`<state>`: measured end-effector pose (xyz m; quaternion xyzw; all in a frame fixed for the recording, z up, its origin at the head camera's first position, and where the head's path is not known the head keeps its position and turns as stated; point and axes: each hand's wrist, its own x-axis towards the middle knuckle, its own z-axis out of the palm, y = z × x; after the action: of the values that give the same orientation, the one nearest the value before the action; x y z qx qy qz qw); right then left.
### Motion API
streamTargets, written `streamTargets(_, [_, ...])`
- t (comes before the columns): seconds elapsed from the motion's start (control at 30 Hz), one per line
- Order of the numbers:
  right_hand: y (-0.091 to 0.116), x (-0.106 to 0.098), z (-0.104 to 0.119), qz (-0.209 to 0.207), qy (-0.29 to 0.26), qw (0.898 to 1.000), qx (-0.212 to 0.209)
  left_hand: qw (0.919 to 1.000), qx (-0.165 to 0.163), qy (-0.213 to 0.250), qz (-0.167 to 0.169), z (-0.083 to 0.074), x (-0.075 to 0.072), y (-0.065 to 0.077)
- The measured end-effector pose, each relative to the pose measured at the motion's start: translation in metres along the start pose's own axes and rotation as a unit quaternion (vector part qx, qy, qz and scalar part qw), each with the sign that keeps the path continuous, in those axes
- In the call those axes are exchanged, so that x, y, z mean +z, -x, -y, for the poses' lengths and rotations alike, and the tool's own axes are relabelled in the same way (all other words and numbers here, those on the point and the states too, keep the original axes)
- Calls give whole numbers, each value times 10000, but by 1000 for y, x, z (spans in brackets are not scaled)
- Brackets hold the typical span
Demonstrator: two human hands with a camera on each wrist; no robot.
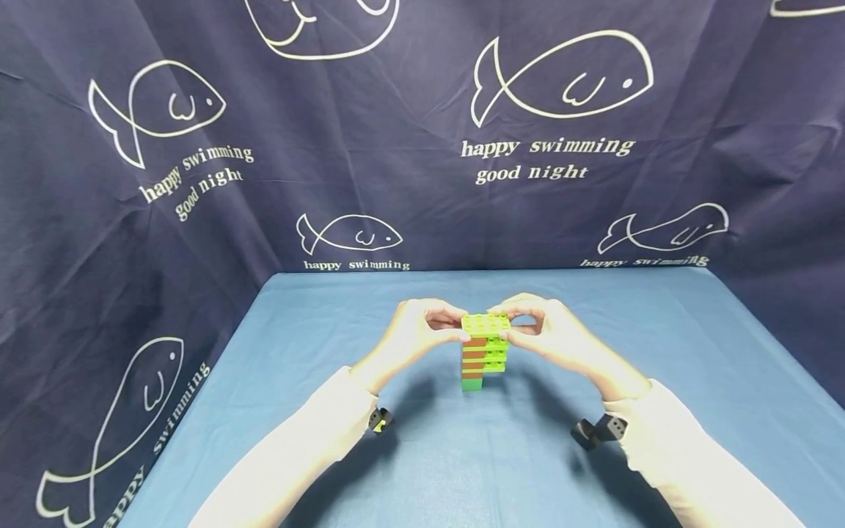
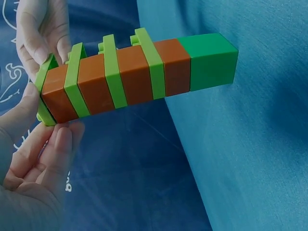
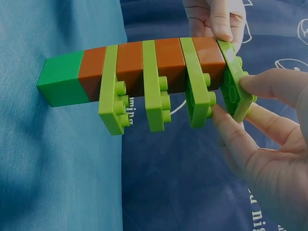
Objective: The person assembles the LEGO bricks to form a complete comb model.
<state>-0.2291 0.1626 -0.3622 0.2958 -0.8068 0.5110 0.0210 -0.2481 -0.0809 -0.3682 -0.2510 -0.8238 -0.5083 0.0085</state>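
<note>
Fish-print curtain (image 1: 422, 147), blue table (image 1: 462, 455), hands flanking block tower (image 1: 482, 356)

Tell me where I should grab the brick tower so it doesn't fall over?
Probably low on the brick tower, pinching its brown blocks from both flat sides. It is tall and narrow on one dark green base brick, and the light green plates overhang one side.
</note>
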Motion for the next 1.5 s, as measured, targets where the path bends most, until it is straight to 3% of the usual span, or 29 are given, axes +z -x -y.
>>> streamTargets(0.37, [2, 3, -2, -89, -36, 10000, -4, 9999, 149, 27, 53, 1, 2, 1])
streamTargets(0.57, [4, 4, -3, -97, 9, 9999, 91, 9995, -18, 103, 291, 2, 3, 2])
streamTargets(1.03, [9, 8, -10, -495, -410, 9978, -150, 9892, -524, 1362, 160, 10, 10, 5])
streamTargets(1.27, [15, 8, -17, -580, -624, 9960, 279, 9886, -354, 1456, 126, 20, 14, 9])
streamTargets(1.5, [19, 11, -25, -553, -1124, 9896, 704, 9853, -499, 1634, 54, 31, 20, 16])
